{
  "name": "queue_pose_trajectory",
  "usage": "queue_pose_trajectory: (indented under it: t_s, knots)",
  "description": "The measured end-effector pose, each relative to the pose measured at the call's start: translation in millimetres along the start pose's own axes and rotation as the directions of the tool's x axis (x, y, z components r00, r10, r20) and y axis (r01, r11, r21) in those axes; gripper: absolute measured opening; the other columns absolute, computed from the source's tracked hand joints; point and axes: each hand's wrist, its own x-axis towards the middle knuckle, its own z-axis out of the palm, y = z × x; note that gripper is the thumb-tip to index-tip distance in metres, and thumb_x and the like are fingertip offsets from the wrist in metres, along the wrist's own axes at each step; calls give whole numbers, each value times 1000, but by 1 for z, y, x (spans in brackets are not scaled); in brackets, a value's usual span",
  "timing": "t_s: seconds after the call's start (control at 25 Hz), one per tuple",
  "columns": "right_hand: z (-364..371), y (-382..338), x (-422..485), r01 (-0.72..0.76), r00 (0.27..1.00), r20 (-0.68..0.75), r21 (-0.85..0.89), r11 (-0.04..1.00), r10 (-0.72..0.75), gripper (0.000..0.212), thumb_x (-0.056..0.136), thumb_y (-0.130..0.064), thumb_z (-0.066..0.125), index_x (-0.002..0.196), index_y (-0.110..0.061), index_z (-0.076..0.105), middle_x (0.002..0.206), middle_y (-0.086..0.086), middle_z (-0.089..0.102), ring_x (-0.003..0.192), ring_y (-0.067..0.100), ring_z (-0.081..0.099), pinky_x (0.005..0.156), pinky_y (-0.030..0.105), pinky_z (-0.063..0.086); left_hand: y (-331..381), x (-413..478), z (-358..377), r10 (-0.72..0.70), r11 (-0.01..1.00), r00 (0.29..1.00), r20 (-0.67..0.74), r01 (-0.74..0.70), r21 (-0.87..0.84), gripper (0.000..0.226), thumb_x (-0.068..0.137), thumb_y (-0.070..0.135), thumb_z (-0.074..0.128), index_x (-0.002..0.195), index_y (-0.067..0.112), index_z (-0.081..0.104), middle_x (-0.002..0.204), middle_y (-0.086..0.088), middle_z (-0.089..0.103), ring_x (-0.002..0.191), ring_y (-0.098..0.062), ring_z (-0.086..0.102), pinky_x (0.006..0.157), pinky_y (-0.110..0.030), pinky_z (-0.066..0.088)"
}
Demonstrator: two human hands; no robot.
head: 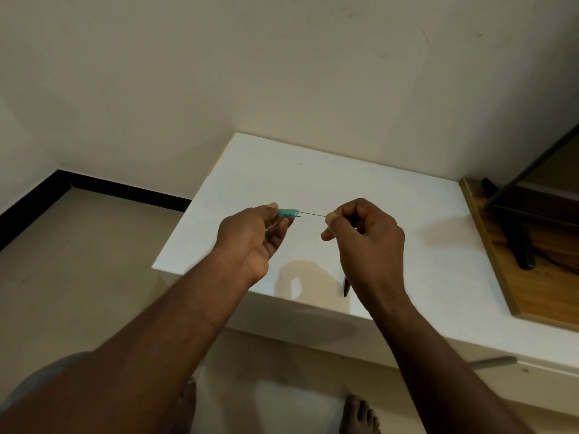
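if either pinch slips, the strand comes free

though a bare foot [360, 415] on the floor in front of the white table [329, 177] lies nearest, the work hangs higher, above the table's front half. the left hand [253, 233] pinches a small green plastic piece [288, 212] between thumb and fingertips. from that piece a thin strand [313, 215] runs straight across to the right hand [366, 236], whose thumb and forefinger pinch its far end while the other fingers curl in tight. wire or thread, it is too fine to tell. a dark pointed thing [346, 286] shows under the right wrist, near the table's front edge; lying there or held is unclear. a wooden board [532, 277] rests on the table's right end.

likely trouble: pulling the hands apart too hard could draw the strand out of the green piece or bend it. a loosened pinch would drop the piece onto the table, or past its front edge to the floor.
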Motion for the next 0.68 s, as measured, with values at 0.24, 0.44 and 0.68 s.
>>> queue_pose_trajectory:
  t_s: [0.24,0.44,0.68]
  knots:
    - [-10,0,11,-238,971,73,320,917,226,13,90,-20,64,80,-15,70,70,-1,75,48,12,49,49,25,43,5,3,-4,-16,998,1000,18,17,-61,9,97,0,65,105,-3,65,92,-21,75,64,-22,78,51,-22,59]
    - [-21,5,19,-611,716,416,761,217,561,13,94,-13,55,86,-9,64,78,7,75,64,19,72,62,25,52,1,-4,-2,-81,996,992,96,84,-29,18,94,-1,66,111,-1,70,103,-22,74,69,-24,78,54,-22,59]
    - [-24,10,20,-589,718,448,799,122,532,18,100,-13,46,86,-10,57,115,20,81,109,41,78,111,45,53,-23,-21,7,-191,958,950,245,127,256,21,89,7,76,108,-2,74,80,-15,77,63,-17,74,50,-20,57]
